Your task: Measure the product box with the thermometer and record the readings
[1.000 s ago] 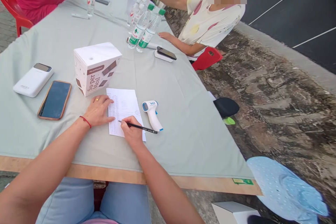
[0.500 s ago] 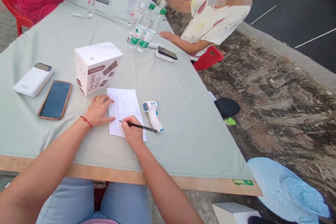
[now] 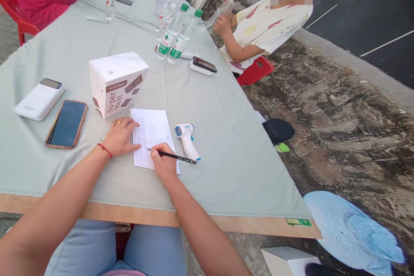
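Observation:
A printed sheet of paper (image 3: 150,131) lies on the cloth-covered table in front of me. My left hand (image 3: 121,136) rests with fingers spread, thumb and fingertips on the paper's left edge. My right hand (image 3: 164,164) grips a black pencil or pen (image 3: 181,158), its tip close to the middle of the sheet. Just right of the paper lies a white infrared thermometer (image 3: 188,141). Behind my left hand stands a white and brown "Su-per Meal" box (image 3: 118,84). To the left are a phone in a brown case (image 3: 66,123) and a white power bank (image 3: 40,99).
Green-capped water bottles (image 3: 179,41) stand beyond the box, near a phone on a white case (image 3: 203,65). A person in a patterned shirt (image 3: 252,30) sits at the right edge, holding clear plastic. A blue hat (image 3: 349,228) lies past the near right corner.
The person on the right has drawn both hands back from the tub and now holds clear plastic. My hands have barely moved; the view has shifted slightly.

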Demonstrator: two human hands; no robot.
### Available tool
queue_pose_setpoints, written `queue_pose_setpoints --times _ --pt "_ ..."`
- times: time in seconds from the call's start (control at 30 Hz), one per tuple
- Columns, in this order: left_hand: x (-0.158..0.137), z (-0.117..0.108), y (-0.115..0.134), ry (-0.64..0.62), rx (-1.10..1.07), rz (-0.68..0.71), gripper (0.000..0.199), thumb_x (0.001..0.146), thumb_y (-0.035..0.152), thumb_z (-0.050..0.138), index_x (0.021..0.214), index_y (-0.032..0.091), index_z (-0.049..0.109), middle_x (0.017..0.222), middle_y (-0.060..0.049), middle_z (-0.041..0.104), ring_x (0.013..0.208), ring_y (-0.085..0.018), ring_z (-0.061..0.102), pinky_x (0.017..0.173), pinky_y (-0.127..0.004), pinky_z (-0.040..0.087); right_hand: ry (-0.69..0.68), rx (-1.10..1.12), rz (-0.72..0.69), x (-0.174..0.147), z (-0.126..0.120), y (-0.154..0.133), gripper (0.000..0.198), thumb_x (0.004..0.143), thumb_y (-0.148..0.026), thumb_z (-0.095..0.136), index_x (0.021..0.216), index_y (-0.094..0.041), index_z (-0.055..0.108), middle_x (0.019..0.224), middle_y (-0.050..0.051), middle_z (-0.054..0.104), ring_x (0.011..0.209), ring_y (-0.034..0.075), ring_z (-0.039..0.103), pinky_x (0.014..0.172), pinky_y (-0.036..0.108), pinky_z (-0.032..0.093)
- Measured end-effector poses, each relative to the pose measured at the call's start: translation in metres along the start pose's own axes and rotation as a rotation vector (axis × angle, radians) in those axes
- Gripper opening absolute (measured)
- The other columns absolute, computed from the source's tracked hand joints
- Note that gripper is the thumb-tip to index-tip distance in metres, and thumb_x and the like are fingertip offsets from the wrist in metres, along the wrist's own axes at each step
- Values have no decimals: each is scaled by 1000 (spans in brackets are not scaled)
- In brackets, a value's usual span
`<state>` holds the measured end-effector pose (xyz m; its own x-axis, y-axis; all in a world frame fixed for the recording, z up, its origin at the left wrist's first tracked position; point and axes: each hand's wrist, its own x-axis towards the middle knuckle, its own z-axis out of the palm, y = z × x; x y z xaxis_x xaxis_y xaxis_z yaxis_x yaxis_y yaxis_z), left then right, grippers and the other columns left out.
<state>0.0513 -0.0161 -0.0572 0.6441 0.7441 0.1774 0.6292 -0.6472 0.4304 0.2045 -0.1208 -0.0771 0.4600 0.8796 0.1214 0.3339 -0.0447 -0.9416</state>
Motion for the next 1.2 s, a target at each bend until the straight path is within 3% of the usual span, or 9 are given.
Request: queue_pose_setpoints --times 0.57,1.07,1.2 --pt "0 -2 2 -3 8 1 63 64 40 77 119 17 55 126 -14 54 119 -33 48 104 -50 34 -13 -3 30 1 -1 -3 11 64 -33 51 60 -22 53 56 -3 53 56 14 47 55 28 40" --pt "-1 -1 0 9 -16 10 61 63 40 76 117 20 56 125 -13 54 118 -34 48 103 -51 35 -3 -53 -31 0 -2 2 12 70 -32 51 62 -23 49 56 -5 51 55 14 46 55 27 40" --pt "-1 -5 2 125 -105 16 38 70 35 68 103 20 58 112 -10 58 108 -30 52 96 -48 41 63 -117 -165 5 -9 12 13 80 -33 50 79 -22 57 71 0 59 67 16 54 65 30 47"
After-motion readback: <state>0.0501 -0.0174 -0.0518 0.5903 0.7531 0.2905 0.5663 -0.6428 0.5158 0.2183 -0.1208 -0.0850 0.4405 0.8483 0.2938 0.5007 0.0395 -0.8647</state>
